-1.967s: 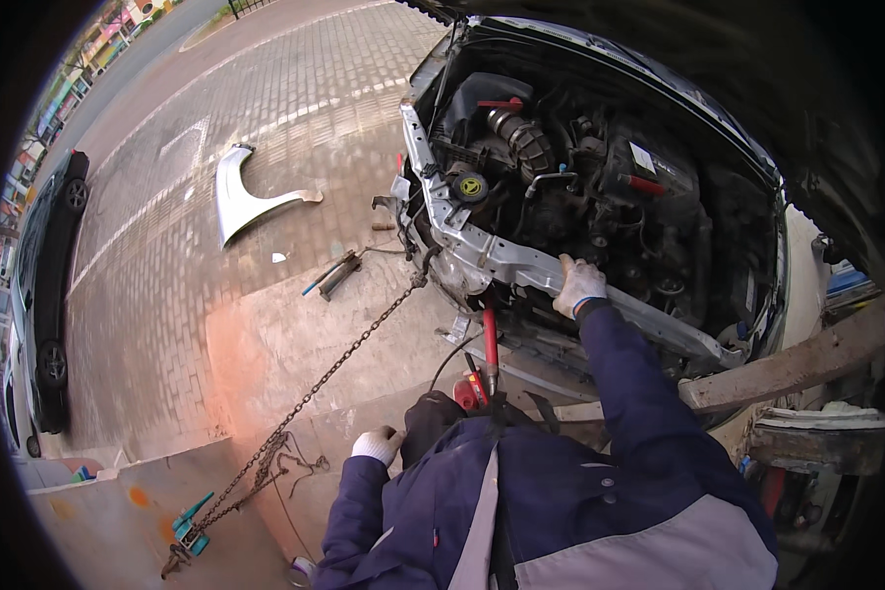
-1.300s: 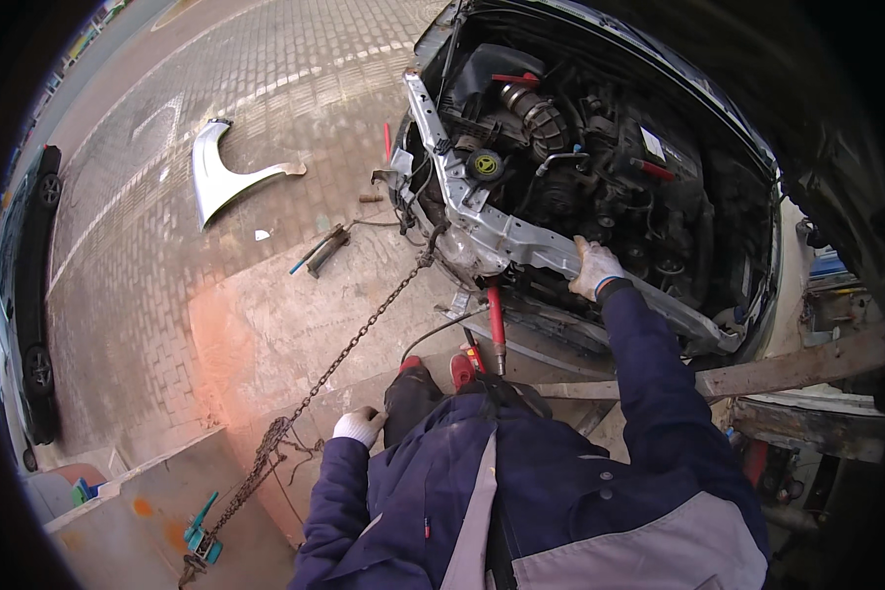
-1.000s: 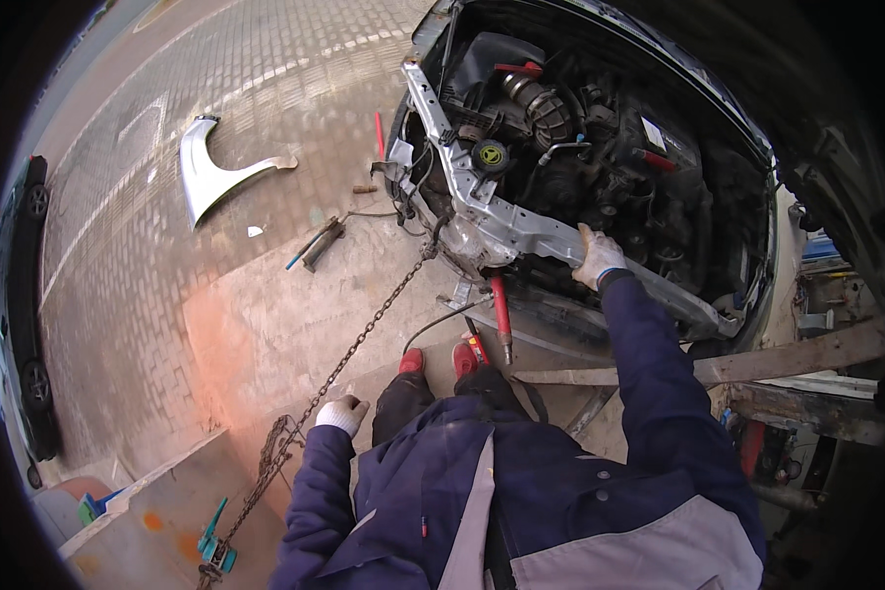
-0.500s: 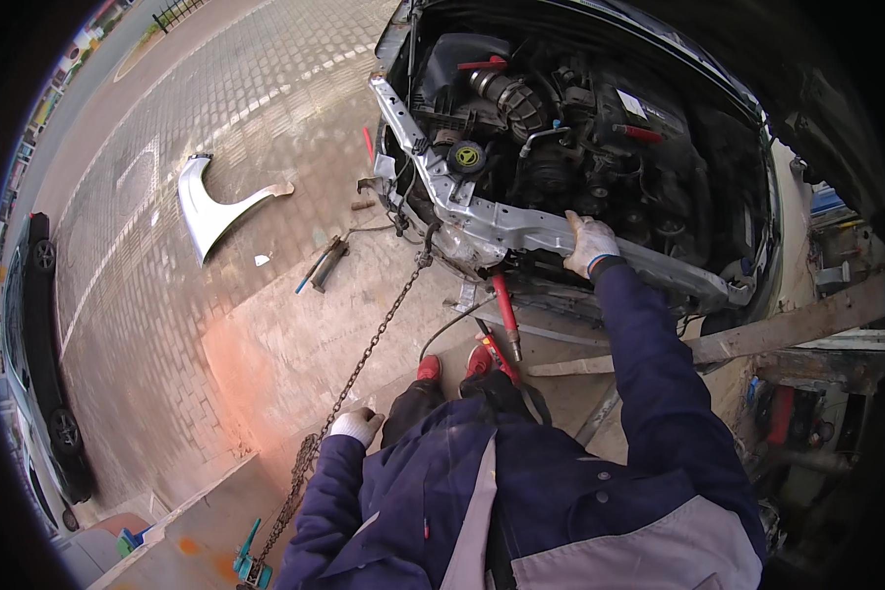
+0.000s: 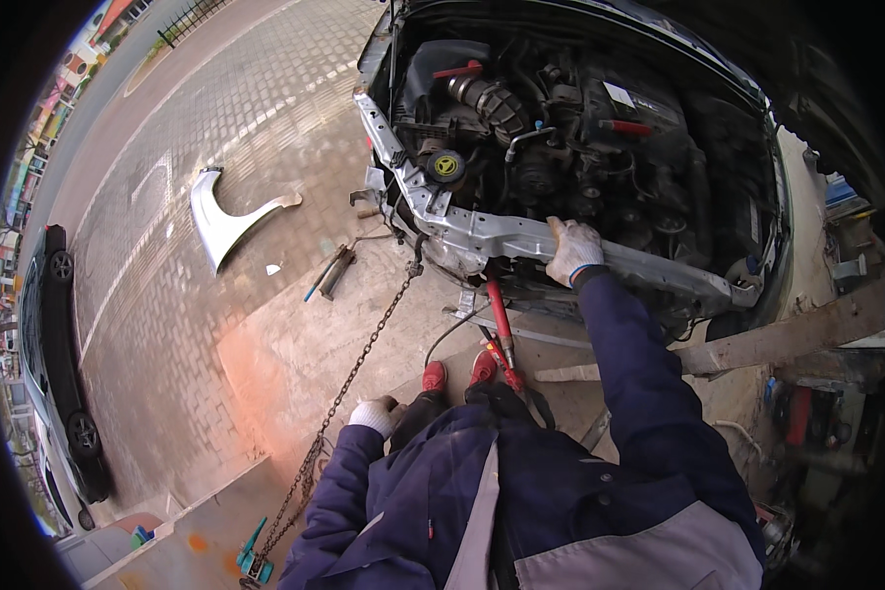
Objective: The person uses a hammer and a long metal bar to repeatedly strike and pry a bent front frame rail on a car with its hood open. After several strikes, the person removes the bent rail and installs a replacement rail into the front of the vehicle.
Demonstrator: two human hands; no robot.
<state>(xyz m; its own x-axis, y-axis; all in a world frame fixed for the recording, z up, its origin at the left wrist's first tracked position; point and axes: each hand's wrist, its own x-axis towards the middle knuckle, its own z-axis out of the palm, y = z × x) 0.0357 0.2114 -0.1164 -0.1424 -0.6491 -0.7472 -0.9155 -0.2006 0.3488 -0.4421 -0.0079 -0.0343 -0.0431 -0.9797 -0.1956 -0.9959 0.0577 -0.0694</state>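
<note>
My right hand (image 5: pixel 574 248), in a white work glove, is closed over the silver radiator support bar (image 5: pixel 506 228) at the front of an opened car. Its fingers wrap the bar's upper edge. Down at my left side hangs my left hand (image 5: pixel 375 416), also gloved, close to my thigh and right of a rusty chain (image 5: pixel 359 364). Its fingers point away and are mostly hidden, so whether they are closed does not show. From the car's front corner the chain runs taut to a teal chain hoist (image 5: pixel 256 564) at the lower left. A red hydraulic ram (image 5: pixel 500 313) stands under the bar, just beyond my feet.
The engine bay (image 5: pixel 560 147) lies exposed beyond the bar. A silver fender (image 5: pixel 216 221) rests on the paving at left, with a small metal tool (image 5: pixel 336 273) nearer. At right a rusty beam (image 5: pixel 787 329) juts in. A black hose lies by my shoes (image 5: pixel 435 376).
My left hand has shifted slightly right, turning toward my thigh. The right hand stays on the bar. The whole view has swung a little.
</note>
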